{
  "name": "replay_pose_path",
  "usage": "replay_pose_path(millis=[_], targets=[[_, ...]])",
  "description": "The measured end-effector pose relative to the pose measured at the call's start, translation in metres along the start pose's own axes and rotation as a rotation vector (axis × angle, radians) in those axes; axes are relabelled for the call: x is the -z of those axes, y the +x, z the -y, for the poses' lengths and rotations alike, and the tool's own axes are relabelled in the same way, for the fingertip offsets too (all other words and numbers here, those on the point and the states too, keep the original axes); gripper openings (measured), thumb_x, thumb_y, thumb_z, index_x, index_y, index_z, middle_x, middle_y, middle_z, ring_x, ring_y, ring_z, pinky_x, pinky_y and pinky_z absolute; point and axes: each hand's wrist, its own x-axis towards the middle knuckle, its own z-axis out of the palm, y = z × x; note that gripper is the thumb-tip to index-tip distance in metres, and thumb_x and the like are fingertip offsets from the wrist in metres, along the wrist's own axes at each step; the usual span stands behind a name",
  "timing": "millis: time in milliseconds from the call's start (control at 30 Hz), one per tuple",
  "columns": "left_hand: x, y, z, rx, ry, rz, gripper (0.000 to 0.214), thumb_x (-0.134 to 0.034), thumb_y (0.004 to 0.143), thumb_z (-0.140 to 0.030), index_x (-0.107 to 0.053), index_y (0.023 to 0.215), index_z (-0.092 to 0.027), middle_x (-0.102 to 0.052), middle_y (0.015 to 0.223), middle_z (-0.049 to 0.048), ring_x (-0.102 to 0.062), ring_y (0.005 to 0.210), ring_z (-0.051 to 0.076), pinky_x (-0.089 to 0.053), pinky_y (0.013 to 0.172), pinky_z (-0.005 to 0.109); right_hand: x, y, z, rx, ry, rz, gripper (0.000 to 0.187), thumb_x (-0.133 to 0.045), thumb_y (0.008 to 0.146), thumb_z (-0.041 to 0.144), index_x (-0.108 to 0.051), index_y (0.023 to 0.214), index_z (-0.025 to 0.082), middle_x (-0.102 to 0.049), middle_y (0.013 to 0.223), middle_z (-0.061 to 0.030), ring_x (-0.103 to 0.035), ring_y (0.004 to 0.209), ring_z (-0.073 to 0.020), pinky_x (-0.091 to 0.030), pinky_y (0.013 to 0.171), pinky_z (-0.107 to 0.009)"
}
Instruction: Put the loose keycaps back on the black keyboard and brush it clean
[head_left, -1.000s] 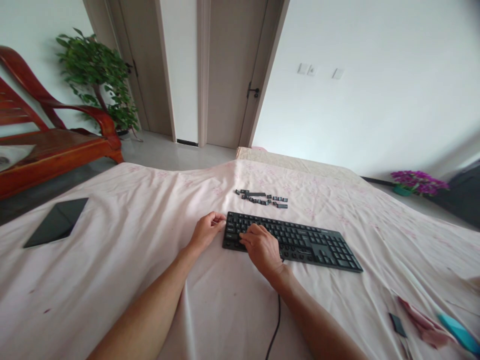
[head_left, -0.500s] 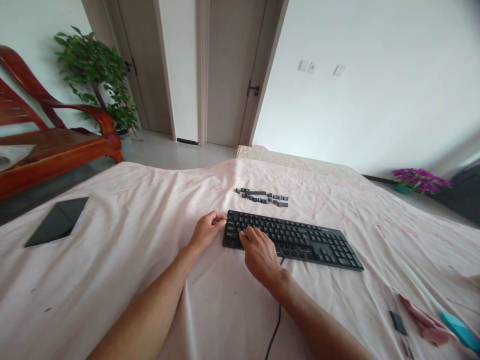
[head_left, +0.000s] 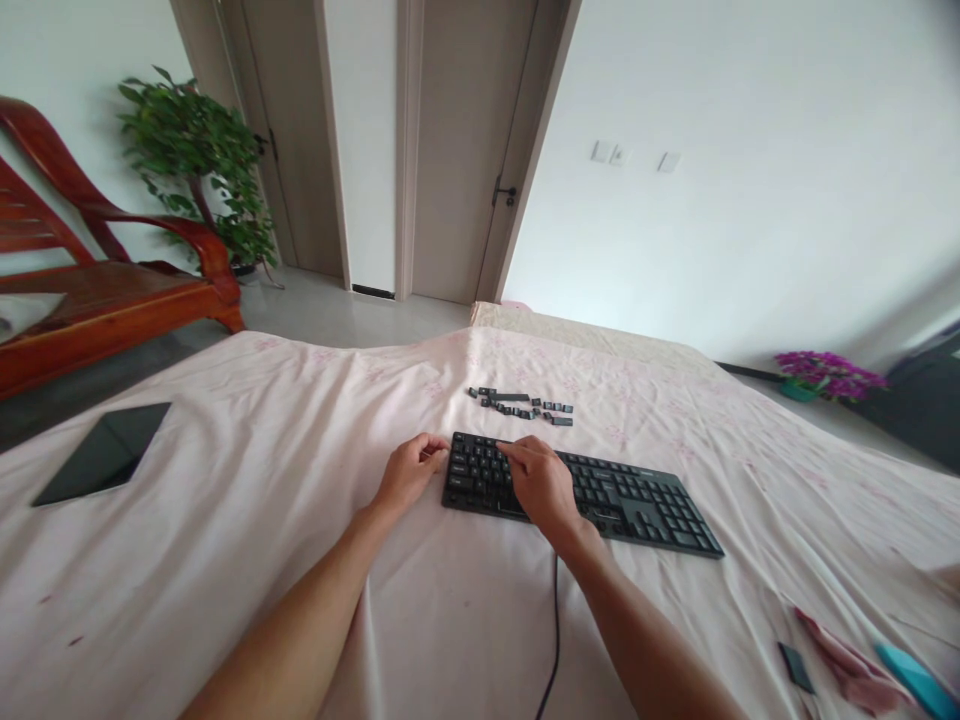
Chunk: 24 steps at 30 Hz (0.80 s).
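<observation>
two hands meet the long black keyboard lying crosswise on the pink bed: left hand fisted at its left end, right hand draped over the keys, grip unclear; loose black keycaps beyond.

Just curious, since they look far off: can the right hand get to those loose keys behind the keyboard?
Probably yes. The right hand rests on the far rows of the keyboard, and the loose keys lie on the sheet just beyond it, with nothing between them.
</observation>
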Motion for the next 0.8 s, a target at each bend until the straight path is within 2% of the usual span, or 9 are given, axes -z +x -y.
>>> replay_pose_path(millis=[133, 233, 500, 633, 800], targets=[[-0.001, 0.000, 0.000, 0.029, -0.004, -0.028, 0.025, -0.055, 0.075, -0.037, -0.066, 0.086, -0.018, -0.069, 0.078, 0.0026, -0.061, 0.065, 0.016, -0.046, 0.061, 0.025, -0.006, 0.034, -0.025, -0.112, -0.033, -0.022, 0.027, -0.047, 0.089, 0.023, -0.069, 0.104, 0.028, -0.065, 0.097, -0.0018, -0.057, 0.095, -0.0157, -0.041, 0.081, -0.025], [-0.002, 0.000, 0.001, 0.026, -0.001, -0.032, 0.025, -0.054, 0.074, -0.037, -0.066, 0.085, -0.018, -0.068, 0.075, 0.0022, -0.060, 0.063, 0.016, -0.044, 0.058, 0.025, -0.014, 0.056, -0.033, -0.123, -0.081, 0.002, 0.024, -0.052, 0.087, 0.025, -0.070, 0.102, 0.028, -0.065, 0.097, -0.0019, -0.056, 0.095, -0.0165, -0.040, 0.080, -0.025], [-0.001, 0.001, 0.000, 0.006, 0.015, -0.020, 0.023, -0.054, 0.074, -0.035, -0.065, 0.084, -0.018, -0.068, 0.078, 0.0032, -0.060, 0.067, 0.016, -0.044, 0.060, 0.024, -0.039, 0.097, -0.024, -0.019, -0.302, 0.038, 0.020, -0.053, 0.088, 0.031, -0.071, 0.097, 0.030, -0.061, 0.099, -0.0040, -0.051, 0.096, -0.0187, -0.036, 0.078, -0.028], [-0.002, 0.001, 0.001, 0.022, 0.004, -0.019, 0.023, -0.054, 0.074, -0.036, -0.065, 0.084, -0.018, -0.068, 0.077, 0.0035, -0.059, 0.066, 0.016, -0.044, 0.060, 0.025, -0.047, 0.118, -0.020, -0.016, -0.441, 0.122, 0.023, -0.048, 0.091, 0.030, -0.070, 0.097, 0.027, -0.057, 0.105, -0.0073, -0.047, 0.099, -0.0200, -0.035, 0.079, -0.030], [-0.002, 0.003, 0.004, 0.025, 0.001, -0.014, 0.025, -0.055, 0.074, -0.037, -0.066, 0.085, -0.017, -0.068, 0.078, 0.0041, -0.059, 0.066, 0.016, -0.044, 0.060, 0.025, -0.056, 0.133, -0.020, 0.015, -0.487, 0.169, 0.025, -0.045, 0.091, 0.022, -0.071, 0.090, 0.021, -0.056, 0.107, -0.0104, -0.044, 0.102, -0.0220, -0.034, 0.079, -0.032]])
